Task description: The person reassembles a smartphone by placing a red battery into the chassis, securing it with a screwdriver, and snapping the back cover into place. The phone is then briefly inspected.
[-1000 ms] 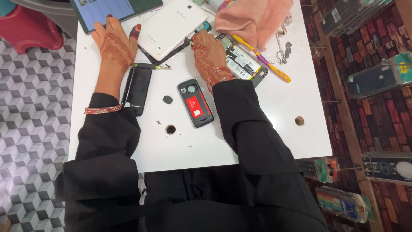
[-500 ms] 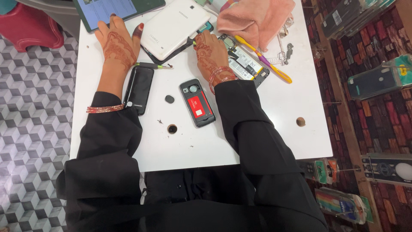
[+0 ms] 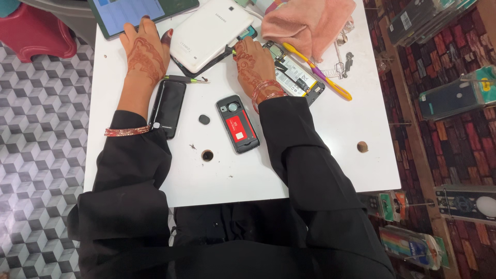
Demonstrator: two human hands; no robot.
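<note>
My left hand lies flat on the white table, fingers spread, its thumb beside the left edge of a white tablet that lies back up. My right hand rests at the tablet's lower right corner, fingers curled around a thin tool whose tip pokes out by the tablet's edge. Under that hand lies an opened phone with its battery showing. A small black phone with a red battery lies open near my right wrist. A black phone lies beside my left forearm.
A pink cloth, a yellow and purple toothbrush and small metal tools sit at the back right. A second tablet with a lit screen lies at the back left. Tweezers, a small black cap. Two holes in the tabletop.
Both hands stay by the white tablet with only slight shifts. The view has drifted a little; nothing has been picked up or put down.
</note>
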